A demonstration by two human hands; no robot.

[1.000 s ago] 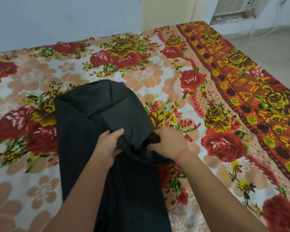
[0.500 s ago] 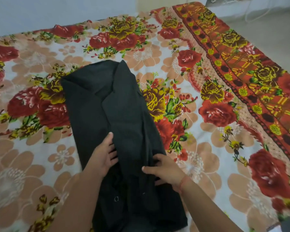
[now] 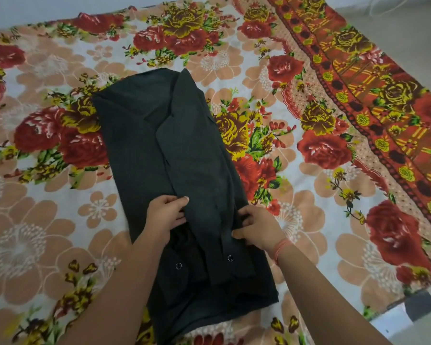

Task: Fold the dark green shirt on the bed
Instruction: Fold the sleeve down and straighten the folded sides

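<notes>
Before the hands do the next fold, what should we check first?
1. The dark green shirt lies lengthwise on the flowered bedsheet: ok.
2. The left hand grips the folded flap at its edge: ok.
3. The right hand pinches the shirt's right edge: ok.
4. Flap smooth: not ok, it wrinkles near the hands.
5. Near end tidy: not ok, cloth bunches around the two buttons.
6. Layers underneath flat: cannot tell, hidden.
</notes>
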